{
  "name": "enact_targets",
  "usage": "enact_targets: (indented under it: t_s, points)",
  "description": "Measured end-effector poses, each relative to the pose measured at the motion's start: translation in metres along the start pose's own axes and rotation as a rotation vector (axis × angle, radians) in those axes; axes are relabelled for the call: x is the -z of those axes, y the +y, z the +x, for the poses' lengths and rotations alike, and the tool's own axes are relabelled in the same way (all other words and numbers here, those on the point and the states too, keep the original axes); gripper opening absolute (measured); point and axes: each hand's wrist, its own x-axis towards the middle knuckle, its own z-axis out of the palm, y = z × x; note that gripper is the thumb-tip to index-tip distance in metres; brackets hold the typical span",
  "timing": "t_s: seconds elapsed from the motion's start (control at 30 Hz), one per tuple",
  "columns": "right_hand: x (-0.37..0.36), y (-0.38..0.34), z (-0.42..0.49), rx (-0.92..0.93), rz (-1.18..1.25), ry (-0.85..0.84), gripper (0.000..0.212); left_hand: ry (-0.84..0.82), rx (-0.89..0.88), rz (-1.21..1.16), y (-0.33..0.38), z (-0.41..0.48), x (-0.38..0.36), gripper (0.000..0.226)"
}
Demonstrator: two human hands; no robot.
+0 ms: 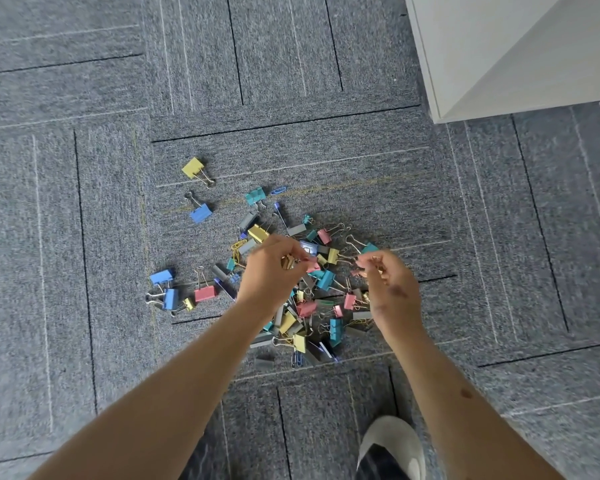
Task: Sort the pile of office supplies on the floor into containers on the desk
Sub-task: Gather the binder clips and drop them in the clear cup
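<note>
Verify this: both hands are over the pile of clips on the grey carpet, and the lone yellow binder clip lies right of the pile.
Wrong side. The head view shows the yellow binder clip to the left of the pile, farther out, not right of it. The left hand and right hand are indeed over the pile on the grey carpet.

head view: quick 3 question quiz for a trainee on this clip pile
1. True or false: the pile of clips lies on a wooden desk.
2. The binder clip nearest the top of the view is: A red, B yellow, C green.
3. Which one pinches small clips: the left hand, the right hand, or both?
Key: 1 false, it lies on grey carpet; 2 B; 3 both.
</note>
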Motion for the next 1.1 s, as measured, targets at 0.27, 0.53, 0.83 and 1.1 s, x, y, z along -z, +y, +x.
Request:
enact_targets:
  t_s: [0.27,0.53,0.83,1.1]
  points:
    - [-0.012,0.012,-0.003,0.091,-0.124,-0.100,0.023,-0.107,0.116,-0.140,-0.008,-0.011,0.008,0.017]
    - [-0.039,0.017,-0.003,0.102,-0.439,-0.113,0.035,-0.080,0.118,-0.195,-0.013,-0.015,0.016,0.041]
    - [-0.048,0.020,-0.001,0.153,-0.549,-0.070,0.041,-0.086,0.144,-0.024,-0.025,-0.016,0.012,0.035]
    - [-0.048,0.023,0.000,0.227,-0.465,-0.054,0.035,-0.027,0.093,0.063,-0.023,-0.018,0.012,0.021]
